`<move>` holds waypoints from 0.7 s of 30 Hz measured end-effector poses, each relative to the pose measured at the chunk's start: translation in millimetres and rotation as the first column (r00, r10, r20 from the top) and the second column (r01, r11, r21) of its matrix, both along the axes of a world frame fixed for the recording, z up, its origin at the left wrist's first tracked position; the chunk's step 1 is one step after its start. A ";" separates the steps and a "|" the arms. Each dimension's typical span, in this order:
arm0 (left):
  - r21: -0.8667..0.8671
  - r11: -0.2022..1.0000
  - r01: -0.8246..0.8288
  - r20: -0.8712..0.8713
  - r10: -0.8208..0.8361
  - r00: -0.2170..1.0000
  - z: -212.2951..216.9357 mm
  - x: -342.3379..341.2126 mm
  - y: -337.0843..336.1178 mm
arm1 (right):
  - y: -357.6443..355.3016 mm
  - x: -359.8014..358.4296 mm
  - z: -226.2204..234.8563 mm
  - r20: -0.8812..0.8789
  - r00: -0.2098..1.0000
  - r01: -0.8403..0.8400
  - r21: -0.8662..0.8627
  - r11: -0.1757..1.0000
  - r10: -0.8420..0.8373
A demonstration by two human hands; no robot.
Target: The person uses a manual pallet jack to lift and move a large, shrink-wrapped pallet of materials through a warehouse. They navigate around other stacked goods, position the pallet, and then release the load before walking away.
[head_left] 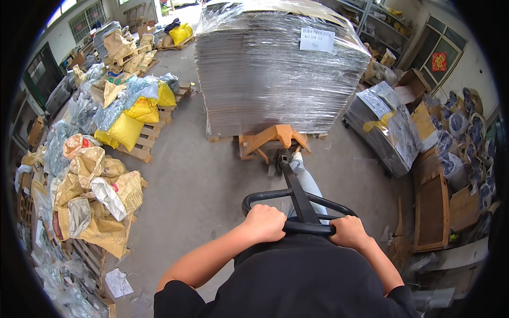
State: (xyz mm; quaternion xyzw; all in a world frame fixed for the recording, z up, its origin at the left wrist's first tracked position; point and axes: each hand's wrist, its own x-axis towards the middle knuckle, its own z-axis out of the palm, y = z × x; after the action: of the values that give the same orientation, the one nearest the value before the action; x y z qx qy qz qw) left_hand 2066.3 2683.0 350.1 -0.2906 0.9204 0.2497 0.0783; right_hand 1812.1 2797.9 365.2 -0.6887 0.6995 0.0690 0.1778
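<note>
Both my hands grip the black loop handle of an orange pallet jack. My left hand is wrapped round the left end of the bar, and my right hand round the right end. From the handle, a dark shaft runs forward to the jack's wheels. The jack's body meets a wooden pallet under a tall stack of grey sheets, wrapped in clear film. A white paper label sits on its front. The forks are hidden under the load. One of my feet is stretched forward beside the jack.
To the left, pallets hold yellow sacks, tan crumpled bags and clear plastic. At right stand a film-wrapped block, a wooden crate and a straw broom. A paper sheet lies on the grey floor.
</note>
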 end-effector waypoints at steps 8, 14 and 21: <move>0.029 1.000 0.006 0.027 -0.006 1.000 -32.1 -10.4 40.5 | 38.5 -3.3 -29.5 -0.008 0.999 0.043 -0.130 0.991 -0.044; -0.010 0.998 -0.064 0.018 0.064 0.998 -42.4 37.5 113.6 | 111.3 43.3 -55.4 0.004 1.000 0.015 -0.093 0.996 -0.015; 0.046 0.998 -0.033 0.053 0.030 0.998 14.8 65.5 207.2 | 200.4 67.4 10.6 0.019 1.000 -0.019 0.015 1.000 0.019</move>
State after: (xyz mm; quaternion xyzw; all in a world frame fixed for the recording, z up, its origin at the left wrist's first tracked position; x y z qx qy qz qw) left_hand 2131.8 2890.2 364.8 -0.3095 0.9072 0.2649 0.1050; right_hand 1879.5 2998.3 375.8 -0.6946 0.6906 0.0695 0.1891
